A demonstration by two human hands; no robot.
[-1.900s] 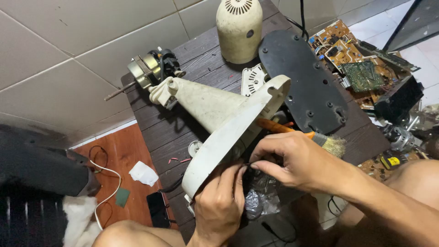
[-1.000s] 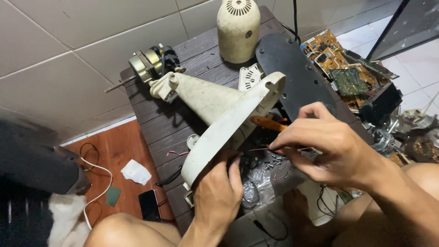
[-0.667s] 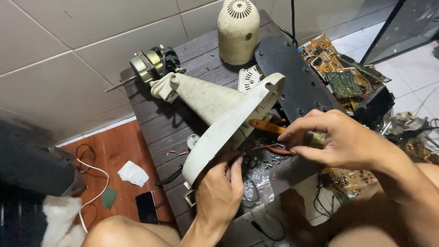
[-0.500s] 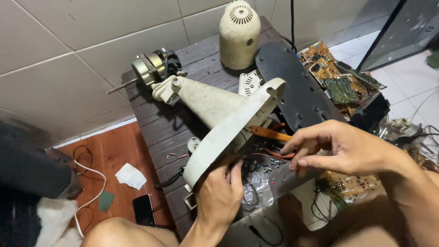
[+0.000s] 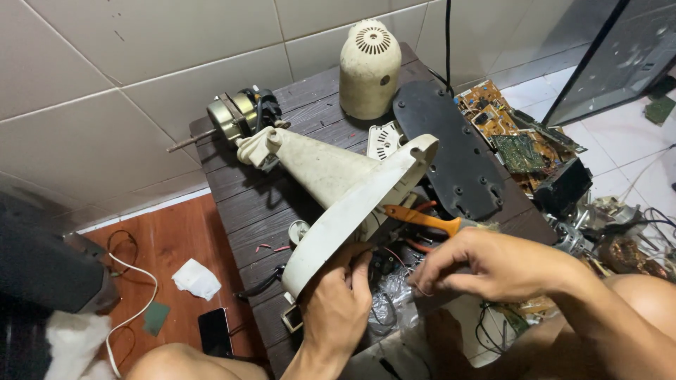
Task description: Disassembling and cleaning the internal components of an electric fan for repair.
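Observation:
A cream fan base (image 5: 352, 218) with its tapered neck (image 5: 317, 165) lies tilted on a dark wooden table (image 5: 239, 204). My left hand (image 5: 338, 309) grips the base's lower rim from underneath, fingers curled inside it. My right hand (image 5: 486, 264) sits just right of the rim, its fingertips pinched on a thin wire in the tangle of red and black wires (image 5: 394, 260) under the base. Orange-handled pliers (image 5: 422, 219) lie on the table between the base and my right hand, untouched.
On the table stand a bare fan motor (image 5: 236, 116), a cream motor cover (image 5: 370, 67) and a black oval plate (image 5: 451, 151). Circuit boards (image 5: 507, 134) and scrap parts pile up at the right. A phone (image 5: 215, 331) and a white tissue (image 5: 197, 278) lie on the floor at left.
My right hand, stretched out flat over the wires half a second ago, has curled its fingers and pinched down at the wires. My left hand has kept its grip on the rim.

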